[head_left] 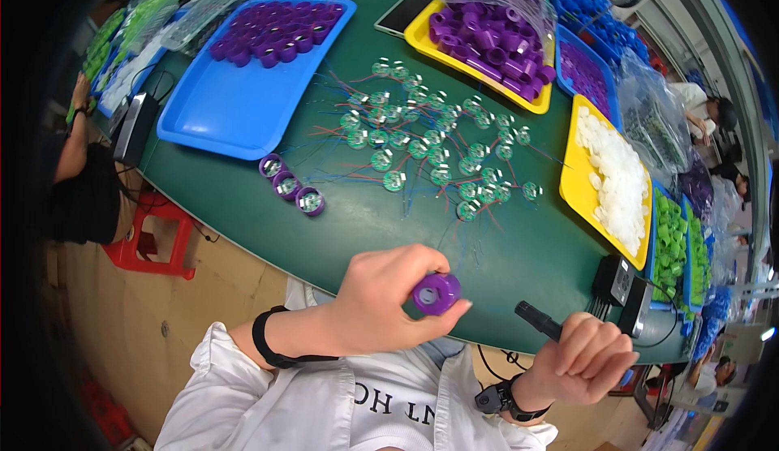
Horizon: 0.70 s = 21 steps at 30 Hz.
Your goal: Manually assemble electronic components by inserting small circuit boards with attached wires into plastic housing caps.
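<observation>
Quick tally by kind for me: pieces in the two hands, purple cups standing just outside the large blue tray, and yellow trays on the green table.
Purple part in left hand: 1
Black tool in right hand: 1
Purple cups outside the tray: 3
Yellow trays: 2
Total: 7

Setting recorded as a workshop, of the electronics assembly kind. On a green-topped workbench [357,238], many small round circuit boards [418,149] with thin wires attached are spread. Like parts are grouped in bulk: purple rings [276,31] are held in a blue tray [219,122], white pieces [610,187] in a yellow tray [578,182]. A red plastic stool [180,244] is noted near the bench; other people [716,114] are seen at the right edge.
</observation>
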Each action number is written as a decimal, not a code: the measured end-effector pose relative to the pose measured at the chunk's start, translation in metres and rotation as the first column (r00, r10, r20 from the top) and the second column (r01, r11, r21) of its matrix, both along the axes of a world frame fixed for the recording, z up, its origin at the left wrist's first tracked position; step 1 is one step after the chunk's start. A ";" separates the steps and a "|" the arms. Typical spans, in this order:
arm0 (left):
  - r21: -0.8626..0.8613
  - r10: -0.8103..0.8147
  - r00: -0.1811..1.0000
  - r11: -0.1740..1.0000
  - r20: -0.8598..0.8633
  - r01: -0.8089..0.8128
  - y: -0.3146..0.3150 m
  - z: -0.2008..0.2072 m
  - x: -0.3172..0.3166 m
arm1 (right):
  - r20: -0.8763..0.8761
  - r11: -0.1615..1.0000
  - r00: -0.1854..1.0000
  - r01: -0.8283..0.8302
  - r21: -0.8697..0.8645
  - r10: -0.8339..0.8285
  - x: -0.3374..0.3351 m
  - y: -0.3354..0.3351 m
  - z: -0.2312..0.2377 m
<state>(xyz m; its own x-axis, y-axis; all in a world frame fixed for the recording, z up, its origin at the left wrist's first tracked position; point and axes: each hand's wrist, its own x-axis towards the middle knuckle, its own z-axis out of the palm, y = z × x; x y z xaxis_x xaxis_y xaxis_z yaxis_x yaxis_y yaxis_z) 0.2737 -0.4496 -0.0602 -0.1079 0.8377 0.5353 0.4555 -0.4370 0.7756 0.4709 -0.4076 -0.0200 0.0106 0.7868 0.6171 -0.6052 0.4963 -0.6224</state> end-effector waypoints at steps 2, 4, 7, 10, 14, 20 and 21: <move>0.064 0.126 0.980 0.991 -0.153 -0.117 0.000 0.005 -0.002 | 0.224 0.994 0.970 0.102 -0.039 -0.091 0.004 0.000 -0.009; 0.101 0.176 0.950 0.983 -0.257 -0.154 -0.003 0.009 -0.004 | 0.242 0.996 0.968 0.081 -0.046 -0.068 0.004 0.000 -0.016; 0.008 0.168 0.950 0.985 -0.262 -0.172 -0.008 0.013 -0.004 | 0.345 0.998 0.938 0.047 -0.042 -0.029 0.008 -0.001 -0.017; -0.055 0.083 0.993 0.995 -0.079 -0.087 -0.006 0.011 -0.010 | 0.421 0.994 0.901 0.104 0.023 -0.104 0.014 0.007 -0.018; -0.224 0.005 0.993 0.974 0.117 0.022 -0.022 -0.028 -0.040 | 0.744 0.953 0.604 0.263 0.152 -0.285 0.040 0.048 -0.022; -0.068 0.178 0.843 0.967 -0.508 -0.245 -0.024 -0.047 -0.048 | 0.913 0.900 0.015 0.176 0.399 -0.408 0.044 0.101 -0.026; -0.039 0.274 0.831 0.942 -0.484 -0.333 -0.025 -0.054 -0.046 | 0.914 0.904 -0.057 0.139 0.405 -0.401 0.040 0.107 -0.027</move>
<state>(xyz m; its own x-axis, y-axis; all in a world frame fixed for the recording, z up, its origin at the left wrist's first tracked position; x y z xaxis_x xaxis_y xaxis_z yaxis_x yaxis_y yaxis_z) 0.2277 -0.4744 -0.1140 -0.1303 0.8635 0.4872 0.8696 -0.1365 0.4746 0.5105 -0.3011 -0.0469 -0.5016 0.7995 0.3305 0.7190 0.5977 -0.3547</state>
